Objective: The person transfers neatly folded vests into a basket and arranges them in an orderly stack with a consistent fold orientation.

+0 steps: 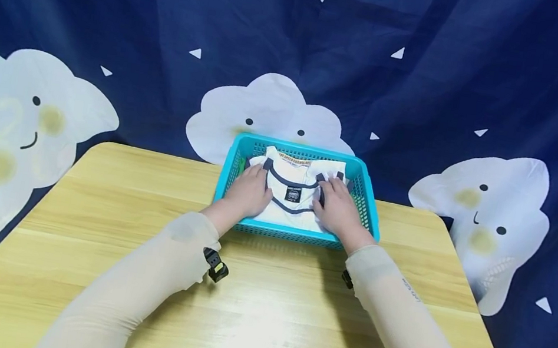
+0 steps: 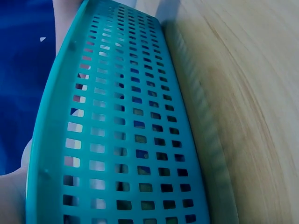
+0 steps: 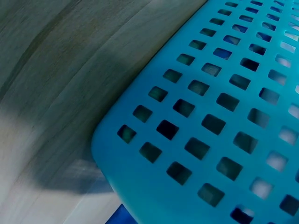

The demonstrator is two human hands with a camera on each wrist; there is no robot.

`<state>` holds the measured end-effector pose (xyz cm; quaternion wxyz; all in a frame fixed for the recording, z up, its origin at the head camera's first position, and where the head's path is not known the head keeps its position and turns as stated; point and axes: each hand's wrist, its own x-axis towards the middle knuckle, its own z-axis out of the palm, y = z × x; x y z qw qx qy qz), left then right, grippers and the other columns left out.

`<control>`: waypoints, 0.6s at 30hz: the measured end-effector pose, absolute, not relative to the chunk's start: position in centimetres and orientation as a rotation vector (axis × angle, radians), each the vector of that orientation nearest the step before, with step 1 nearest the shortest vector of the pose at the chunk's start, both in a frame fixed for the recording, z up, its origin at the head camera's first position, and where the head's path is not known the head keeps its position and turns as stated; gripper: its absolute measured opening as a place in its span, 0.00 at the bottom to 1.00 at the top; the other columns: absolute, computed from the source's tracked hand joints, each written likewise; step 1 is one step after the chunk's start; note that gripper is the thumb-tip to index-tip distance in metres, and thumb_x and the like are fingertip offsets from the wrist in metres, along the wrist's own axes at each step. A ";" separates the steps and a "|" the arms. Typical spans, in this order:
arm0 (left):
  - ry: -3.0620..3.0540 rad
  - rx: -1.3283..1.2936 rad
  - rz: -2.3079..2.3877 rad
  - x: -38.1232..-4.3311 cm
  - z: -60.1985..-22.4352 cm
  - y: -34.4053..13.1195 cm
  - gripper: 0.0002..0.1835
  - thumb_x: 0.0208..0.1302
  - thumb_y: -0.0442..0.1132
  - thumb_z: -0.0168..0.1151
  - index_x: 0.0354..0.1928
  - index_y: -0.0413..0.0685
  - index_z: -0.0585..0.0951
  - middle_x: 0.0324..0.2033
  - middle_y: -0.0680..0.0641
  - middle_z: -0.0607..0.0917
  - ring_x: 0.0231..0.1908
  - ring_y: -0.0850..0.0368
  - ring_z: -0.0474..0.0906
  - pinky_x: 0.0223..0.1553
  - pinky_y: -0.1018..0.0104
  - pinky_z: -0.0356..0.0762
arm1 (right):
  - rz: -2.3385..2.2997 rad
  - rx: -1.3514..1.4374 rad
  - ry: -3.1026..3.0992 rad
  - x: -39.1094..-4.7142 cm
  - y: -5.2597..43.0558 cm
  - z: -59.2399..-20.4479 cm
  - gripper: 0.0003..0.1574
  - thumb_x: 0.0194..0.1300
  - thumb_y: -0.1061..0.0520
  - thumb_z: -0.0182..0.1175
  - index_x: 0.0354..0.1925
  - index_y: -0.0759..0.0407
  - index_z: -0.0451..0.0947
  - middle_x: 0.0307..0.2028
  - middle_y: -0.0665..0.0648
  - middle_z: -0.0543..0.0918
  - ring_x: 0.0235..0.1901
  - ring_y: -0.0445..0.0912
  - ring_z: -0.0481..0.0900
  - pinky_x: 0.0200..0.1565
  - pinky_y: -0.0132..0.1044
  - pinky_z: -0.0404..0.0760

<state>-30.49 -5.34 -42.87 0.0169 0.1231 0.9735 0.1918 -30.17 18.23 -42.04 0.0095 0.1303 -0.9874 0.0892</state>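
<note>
A folded white garment with dark trim (image 1: 282, 203) and a black square patch lies in a turquoise plastic basket (image 1: 297, 235) near the table's far edge. My left hand (image 1: 248, 190) reaches over the basket's near rim and rests on the garment's left part, fingers stretched forward. On the right part rests my right hand (image 1: 339, 207), its fingertips near the dark trim. Through the holes of the basket wall (image 2: 126, 107), the left wrist view shows pale and darker fabric. The right wrist view holds only a lower corner of the basket (image 3: 140, 172); that hand is out of sight there.
The basket stands on a light wooden table (image 1: 261, 302). Behind it hangs a dark blue curtain (image 1: 256, 28) with white clouds. Greenish and dark items show at the basket's sides, beneath the garment. A black strap device (image 1: 215, 265) sits at the left wrist.
</note>
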 end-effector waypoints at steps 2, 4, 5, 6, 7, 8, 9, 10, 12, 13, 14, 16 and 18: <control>2.996 0.370 0.614 -30.4 -42.8 -5.4 0.34 0.77 0.48 0.46 0.75 0.32 0.57 0.76 0.37 0.55 0.76 0.43 0.48 0.75 0.52 0.47 | 0.291 0.394 -3.091 -30.2 18.3 -42.0 0.36 0.76 0.47 0.51 0.73 0.64 0.61 0.75 0.67 0.56 0.76 0.58 0.48 0.74 0.51 0.49; 2.977 0.368 0.619 -30.4 -42.7 -5.5 0.34 0.77 0.48 0.45 0.75 0.32 0.56 0.76 0.37 0.55 0.76 0.43 0.47 0.75 0.52 0.47 | 0.298 0.387 -3.100 -30.2 18.3 -42.0 0.37 0.76 0.47 0.51 0.73 0.64 0.60 0.75 0.67 0.56 0.76 0.59 0.48 0.74 0.52 0.49; 2.973 0.370 0.625 -30.4 -42.7 -5.5 0.34 0.77 0.48 0.45 0.75 0.32 0.56 0.76 0.37 0.54 0.76 0.43 0.47 0.75 0.52 0.46 | 0.300 0.385 -3.105 -30.2 18.2 -41.9 0.37 0.76 0.47 0.51 0.73 0.64 0.60 0.75 0.67 0.56 0.76 0.59 0.48 0.74 0.52 0.49; 2.969 0.371 0.635 -30.4 -42.6 -5.6 0.34 0.77 0.48 0.45 0.75 0.32 0.56 0.76 0.36 0.54 0.76 0.43 0.47 0.75 0.52 0.46 | 0.304 0.385 -3.107 -30.2 18.2 -41.9 0.37 0.76 0.47 0.51 0.73 0.64 0.60 0.75 0.67 0.56 0.76 0.59 0.48 0.74 0.52 0.49; 2.966 0.372 0.644 -30.4 -42.6 -5.6 0.34 0.77 0.48 0.45 0.75 0.32 0.56 0.76 0.36 0.54 0.76 0.43 0.47 0.75 0.52 0.46 | 0.307 0.386 -3.108 -30.2 18.2 -41.9 0.37 0.76 0.47 0.50 0.73 0.64 0.60 0.75 0.67 0.56 0.76 0.59 0.48 0.74 0.52 0.49; 2.964 0.374 0.654 -30.4 -42.6 -5.7 0.34 0.77 0.48 0.45 0.75 0.32 0.56 0.76 0.36 0.54 0.76 0.43 0.47 0.75 0.52 0.46 | 0.318 0.385 -3.108 -30.2 18.2 -41.9 0.37 0.76 0.47 0.50 0.74 0.64 0.60 0.75 0.67 0.56 0.76 0.59 0.48 0.74 0.52 0.49; 2.962 0.375 0.664 -30.3 -42.6 -5.8 0.34 0.77 0.48 0.45 0.75 0.33 0.56 0.76 0.37 0.54 0.76 0.43 0.47 0.75 0.52 0.46 | 0.335 0.384 -3.105 -30.2 18.2 -41.8 0.36 0.76 0.47 0.50 0.73 0.64 0.60 0.75 0.67 0.56 0.76 0.59 0.48 0.74 0.52 0.50; 2.962 0.377 0.672 -30.3 -42.6 -5.9 0.34 0.77 0.48 0.45 0.75 0.33 0.57 0.76 0.37 0.54 0.76 0.43 0.47 0.75 0.51 0.47 | 0.360 0.381 -3.099 -30.1 18.2 -41.8 0.36 0.76 0.47 0.50 0.73 0.64 0.60 0.75 0.66 0.56 0.76 0.59 0.49 0.74 0.53 0.50; 2.962 0.385 0.693 -30.2 -42.6 -6.1 0.33 0.77 0.48 0.45 0.75 0.34 0.58 0.76 0.37 0.55 0.76 0.43 0.48 0.75 0.51 0.47 | 0.408 0.379 -3.085 -30.0 18.2 -41.8 0.35 0.76 0.48 0.51 0.73 0.64 0.61 0.75 0.66 0.56 0.76 0.59 0.50 0.73 0.53 0.52; 2.963 0.392 0.702 -30.1 -42.6 -6.2 0.33 0.77 0.48 0.45 0.75 0.35 0.58 0.76 0.37 0.55 0.76 0.43 0.48 0.75 0.51 0.47 | 0.430 0.380 -3.075 -30.0 18.3 -41.8 0.35 0.76 0.48 0.52 0.73 0.64 0.62 0.75 0.66 0.57 0.75 0.59 0.50 0.73 0.54 0.52; 2.964 0.400 0.708 -30.0 -42.5 -6.4 0.33 0.77 0.48 0.45 0.75 0.36 0.59 0.76 0.37 0.54 0.76 0.43 0.48 0.74 0.51 0.47 | 0.448 0.382 -3.065 -29.9 18.4 -41.7 0.35 0.76 0.48 0.52 0.72 0.64 0.62 0.75 0.67 0.57 0.75 0.60 0.51 0.73 0.54 0.52; 2.969 0.414 0.730 -29.7 -42.4 -6.6 0.32 0.76 0.48 0.47 0.74 0.37 0.60 0.76 0.37 0.54 0.76 0.42 0.48 0.74 0.50 0.48 | 0.475 0.390 -3.048 -29.6 18.5 -41.4 0.34 0.75 0.49 0.53 0.72 0.64 0.63 0.74 0.67 0.58 0.75 0.61 0.51 0.73 0.55 0.52; 2.973 0.433 0.756 -29.2 -42.1 -6.9 0.32 0.75 0.47 0.48 0.74 0.37 0.61 0.76 0.36 0.54 0.76 0.41 0.49 0.74 0.49 0.49 | 0.494 0.401 -3.032 -29.2 18.7 -41.1 0.34 0.75 0.49 0.54 0.71 0.64 0.64 0.74 0.67 0.58 0.75 0.62 0.51 0.73 0.56 0.51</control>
